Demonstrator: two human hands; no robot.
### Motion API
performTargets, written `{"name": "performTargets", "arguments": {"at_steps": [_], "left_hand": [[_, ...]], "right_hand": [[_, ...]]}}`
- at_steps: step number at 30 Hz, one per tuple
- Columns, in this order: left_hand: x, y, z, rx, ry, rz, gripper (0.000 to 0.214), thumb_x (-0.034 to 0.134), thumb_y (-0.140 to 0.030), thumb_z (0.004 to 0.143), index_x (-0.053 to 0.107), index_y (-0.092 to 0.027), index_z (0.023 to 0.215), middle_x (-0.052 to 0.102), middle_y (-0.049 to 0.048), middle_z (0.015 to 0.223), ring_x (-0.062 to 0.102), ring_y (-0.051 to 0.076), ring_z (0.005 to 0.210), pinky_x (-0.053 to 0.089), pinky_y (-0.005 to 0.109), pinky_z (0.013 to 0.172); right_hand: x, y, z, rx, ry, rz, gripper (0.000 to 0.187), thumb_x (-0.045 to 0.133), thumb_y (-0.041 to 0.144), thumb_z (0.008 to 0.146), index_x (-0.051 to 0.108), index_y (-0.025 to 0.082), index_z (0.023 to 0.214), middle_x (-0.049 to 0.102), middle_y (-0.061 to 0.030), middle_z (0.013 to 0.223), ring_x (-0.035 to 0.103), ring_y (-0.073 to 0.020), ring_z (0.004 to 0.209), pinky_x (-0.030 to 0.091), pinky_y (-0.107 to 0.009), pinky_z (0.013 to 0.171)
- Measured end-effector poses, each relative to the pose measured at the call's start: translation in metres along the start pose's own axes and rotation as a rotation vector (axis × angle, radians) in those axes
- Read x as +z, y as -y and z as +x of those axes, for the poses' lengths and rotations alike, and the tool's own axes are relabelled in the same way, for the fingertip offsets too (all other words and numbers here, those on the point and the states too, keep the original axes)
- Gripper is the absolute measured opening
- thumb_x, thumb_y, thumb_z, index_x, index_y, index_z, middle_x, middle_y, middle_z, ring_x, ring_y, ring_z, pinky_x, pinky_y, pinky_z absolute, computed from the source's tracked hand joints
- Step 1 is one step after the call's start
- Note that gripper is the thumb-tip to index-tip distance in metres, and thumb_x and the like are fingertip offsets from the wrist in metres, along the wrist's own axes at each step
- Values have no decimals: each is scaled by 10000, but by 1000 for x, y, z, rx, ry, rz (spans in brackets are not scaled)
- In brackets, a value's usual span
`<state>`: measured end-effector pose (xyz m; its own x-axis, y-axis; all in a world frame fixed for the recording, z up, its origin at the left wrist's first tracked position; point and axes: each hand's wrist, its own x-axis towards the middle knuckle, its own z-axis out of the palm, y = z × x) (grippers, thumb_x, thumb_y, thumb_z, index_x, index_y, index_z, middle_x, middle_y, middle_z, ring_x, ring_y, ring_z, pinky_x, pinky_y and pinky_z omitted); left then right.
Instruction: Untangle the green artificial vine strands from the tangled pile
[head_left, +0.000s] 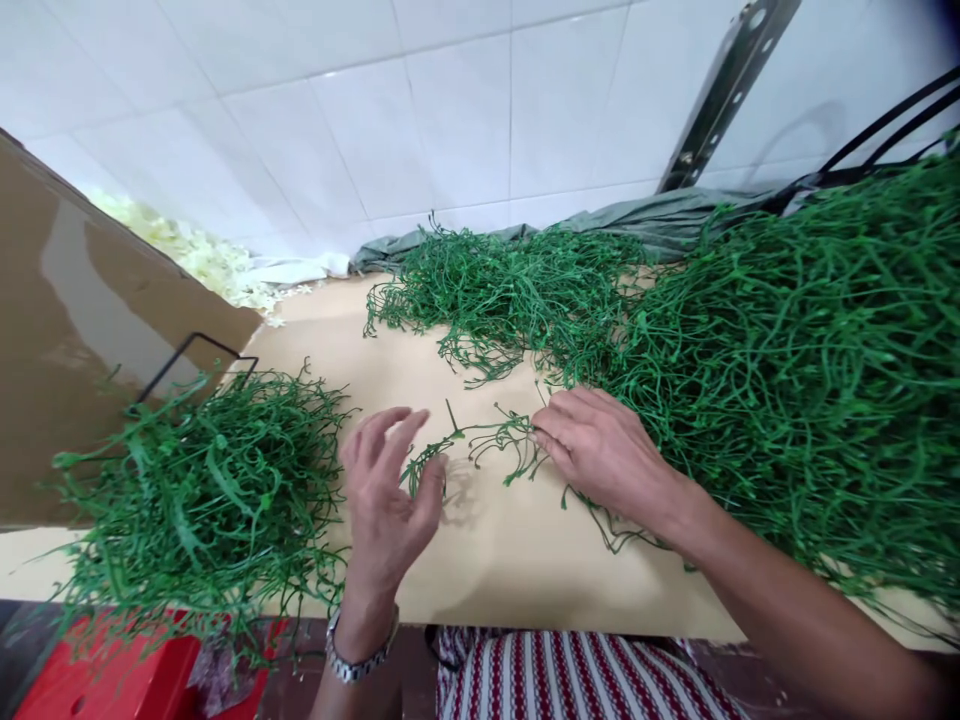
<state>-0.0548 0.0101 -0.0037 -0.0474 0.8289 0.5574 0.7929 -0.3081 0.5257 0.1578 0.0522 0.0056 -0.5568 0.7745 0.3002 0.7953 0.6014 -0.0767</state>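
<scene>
My left hand (390, 490) hovers over the table, thumb and fingers apart, with nothing gripped in it. Just to its right lies a green artificial stem piece (459, 434) with thin curling branches; part of it is behind my left fingers. My right hand (596, 445) is closed, its fingertips pinched on a thin green plastic sprig (517, 440) whose branches spread toward the left. Whether the sprig joins the piece by my left hand, I cannot tell. A loose heap of green sprigs (225, 500) sits left of my left hand.
A large pile of green sprigs (810, 380) fills the right side, and a smaller pile (510, 290) lies at the back. A cardboard box (90, 330) stands at left, with pale petals (180, 240) behind it. A red plastic stool (112, 670) is below the table edge.
</scene>
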Motion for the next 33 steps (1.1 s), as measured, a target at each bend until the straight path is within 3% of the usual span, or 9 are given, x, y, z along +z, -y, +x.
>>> {"name": "performTargets", "arguments": {"at_steps": [3, 5, 8, 11, 14, 17, 23, 28, 33], "left_hand": [[12, -24, 8, 174, 199, 65, 196, 542, -163, 768, 609, -173, 952, 616, 79, 926, 516, 221, 922, 362, 397, 880], [23, -31, 11, 163, 303, 30, 118, 492, -139, 790, 606, -163, 808, 616, 58, 792, 528, 192, 798, 387, 361, 801], [34, -31, 11, -15, 336, -128, 137, 476, -119, 780, 551, -164, 675, 563, 17, 653, 512, 155, 680, 395, 299, 702], [35, -27, 8, -232, 333, -305, 124, 488, -132, 761, 524, -164, 647, 533, -3, 626, 502, 138, 650, 386, 259, 639], [35, -24, 5, -348, 306, -445, 132, 511, -159, 755, 532, -157, 624, 525, -6, 621, 495, 131, 644, 377, 245, 621], [39, -22, -1, -390, 251, -538, 136, 547, -186, 752, 554, -155, 620, 516, -11, 608, 481, 123, 624, 370, 241, 613], [49, -25, -12, -389, 200, -697, 68, 622, -162, 698, 627, -160, 630, 568, 1, 608, 498, 128, 615, 377, 251, 612], [55, -26, -17, -424, 136, -821, 42, 632, -157, 704, 654, -163, 668, 563, -3, 618, 498, 118, 604, 378, 236, 576], [53, -23, -17, -485, 168, -787, 90, 582, -208, 761, 623, -154, 702, 537, -16, 581, 469, 101, 548, 375, 224, 549]], "right_hand": [[-3, 5, 2, -82, -11, -8, 153, 529, 177, 827, 617, 172, 703, 567, -32, 706, 491, -172, 708, 340, -295, 678], [-4, 6, 4, -130, -23, 11, 169, 531, 172, 826, 613, 170, 678, 562, -31, 690, 491, -170, 699, 353, -300, 672], [-8, 3, 2, -169, -111, 85, 124, 533, 189, 830, 639, 166, 771, 599, -55, 782, 525, -186, 776, 389, -335, 742], [-19, 5, -8, -199, -386, 232, 135, 555, 171, 809, 625, 164, 924, 617, -88, 925, 545, -214, 913, 398, -397, 851], [-26, 16, -21, -224, -579, 453, 174, 569, 104, 774, 610, 159, 934, 621, -81, 858, 571, -191, 855, 455, -347, 779], [-14, 24, -26, -155, -442, 579, 174, 495, 94, 812, 600, 150, 940, 628, -78, 828, 586, -166, 785, 481, -295, 706], [20, 18, -17, 228, -173, 711, 226, 514, 294, 833, 572, 151, 997, 644, -88, 935, 596, -194, 858, 475, -307, 740], [26, 14, -23, 199, 42, 804, 162, 529, 264, 816, 609, 187, 934, 633, -33, 828, 575, -149, 730, 434, -249, 639], [27, 10, -32, 258, 33, 733, 144, 508, 268, 822, 629, 197, 855, 579, 4, 669, 533, -139, 646, 387, -243, 607]]}}
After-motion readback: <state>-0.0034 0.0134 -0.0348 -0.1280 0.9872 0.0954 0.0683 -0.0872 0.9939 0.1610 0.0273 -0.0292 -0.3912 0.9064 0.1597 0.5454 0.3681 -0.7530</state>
